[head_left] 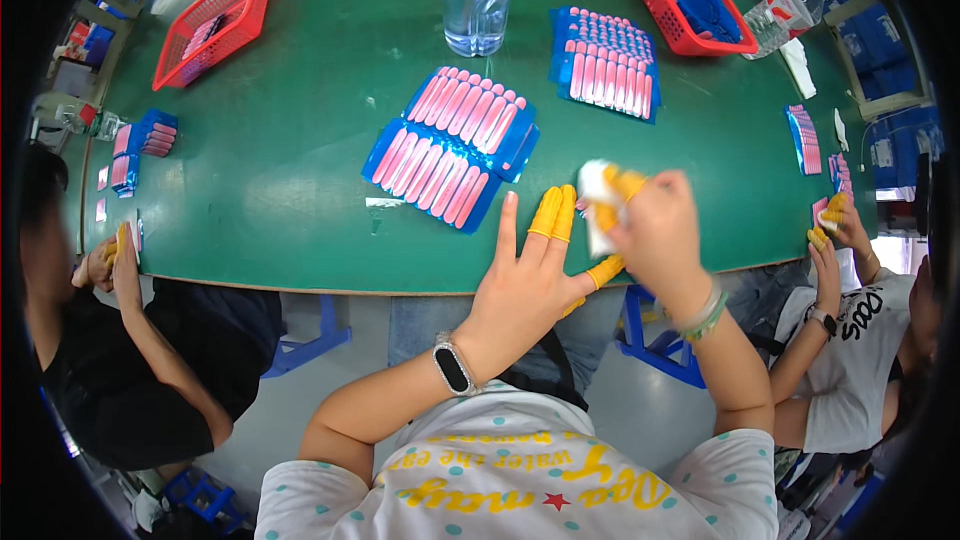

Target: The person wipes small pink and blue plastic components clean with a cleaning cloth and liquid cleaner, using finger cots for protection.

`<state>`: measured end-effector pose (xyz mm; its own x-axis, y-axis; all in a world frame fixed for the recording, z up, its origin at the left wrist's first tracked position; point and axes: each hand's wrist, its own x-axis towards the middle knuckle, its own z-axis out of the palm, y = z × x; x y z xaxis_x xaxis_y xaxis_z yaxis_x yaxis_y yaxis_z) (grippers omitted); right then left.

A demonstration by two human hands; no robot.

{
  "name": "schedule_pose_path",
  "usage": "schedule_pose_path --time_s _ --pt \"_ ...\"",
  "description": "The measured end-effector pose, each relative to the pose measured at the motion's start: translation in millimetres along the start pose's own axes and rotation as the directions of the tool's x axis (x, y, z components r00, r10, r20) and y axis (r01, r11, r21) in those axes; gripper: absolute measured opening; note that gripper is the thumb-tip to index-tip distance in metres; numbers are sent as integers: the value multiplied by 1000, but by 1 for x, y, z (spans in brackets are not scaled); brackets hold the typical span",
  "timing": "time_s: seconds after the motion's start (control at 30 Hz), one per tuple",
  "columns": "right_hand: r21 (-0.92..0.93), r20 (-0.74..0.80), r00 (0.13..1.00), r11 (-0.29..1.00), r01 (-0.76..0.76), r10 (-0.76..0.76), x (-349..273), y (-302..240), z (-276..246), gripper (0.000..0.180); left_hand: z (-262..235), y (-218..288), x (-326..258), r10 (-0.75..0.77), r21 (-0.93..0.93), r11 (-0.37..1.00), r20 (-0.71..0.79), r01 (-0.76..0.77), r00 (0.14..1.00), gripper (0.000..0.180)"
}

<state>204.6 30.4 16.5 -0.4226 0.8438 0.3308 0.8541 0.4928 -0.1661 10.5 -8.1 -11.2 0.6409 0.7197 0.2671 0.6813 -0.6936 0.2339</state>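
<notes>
Right hand (655,230) grip pinches a white packet (597,202), long axis upright; left hand (530,280) grip splayed wide

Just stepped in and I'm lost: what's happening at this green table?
A person seated at the green table wears yellow finger cots. The left hand rests spread near the table's edge; the right hand holds a small white piece, blurred, just above it. Ahead lie blue sheets of pink strips, a second stack, a water bottle and red baskets. Co-workers on both sides handle similar pieces.
</notes>
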Motion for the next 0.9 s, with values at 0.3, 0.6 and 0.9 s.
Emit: schedule_pose_path --time_s 0.3,0.6,0.9 --pt "-17 -45 999 1000 -9 8 -1 0 -10 15 -3 -2 2 11 -8 1000 -24 -12 1000 54" --pt "-148 -76 989 979 -140 130 -9 32 -10 27 -10 1 3 0 25 1000 68 -2 998 65" --pt "-102 -89 970 967 -236 227 -29 19 -21 33 -9 -1 3 40 132 990 95 -52 995 69"
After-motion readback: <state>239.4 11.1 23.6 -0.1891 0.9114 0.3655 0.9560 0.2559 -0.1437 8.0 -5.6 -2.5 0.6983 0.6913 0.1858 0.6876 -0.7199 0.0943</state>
